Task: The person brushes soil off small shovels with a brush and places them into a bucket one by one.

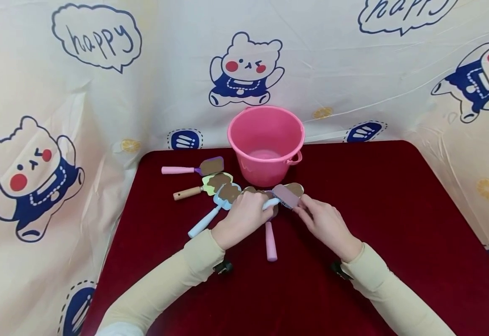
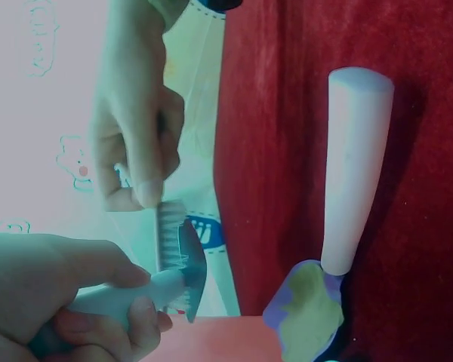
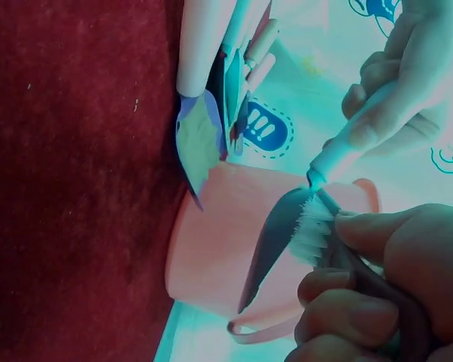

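My left hand (image 1: 244,217) grips the light blue handle (image 2: 109,302) of a small toy shovel. Its blade (image 3: 272,241) points away from that hand. A brush (image 1: 285,195) with a mauve back is held in my right hand (image 1: 327,225), the thumb along its back. In the right wrist view the pale bristles (image 3: 311,235) lie against the face of the blade. Just below the hands rests a pink-handled shovel (image 1: 271,242), its brown-smeared blade partly hidden. Beside the left hand lies another light blue shovel (image 1: 204,221) with brown on its blade.
A pink bucket (image 1: 259,170) stands at the table's back edge, just beyond the hands. Left of it lie a pink-handled purple shovel (image 1: 178,170) and a wooden-handled green shovel (image 1: 187,192), both brown-smeared. Dark red cloth (image 1: 395,210) covers the table; printed white curtains (image 1: 164,84) surround it.
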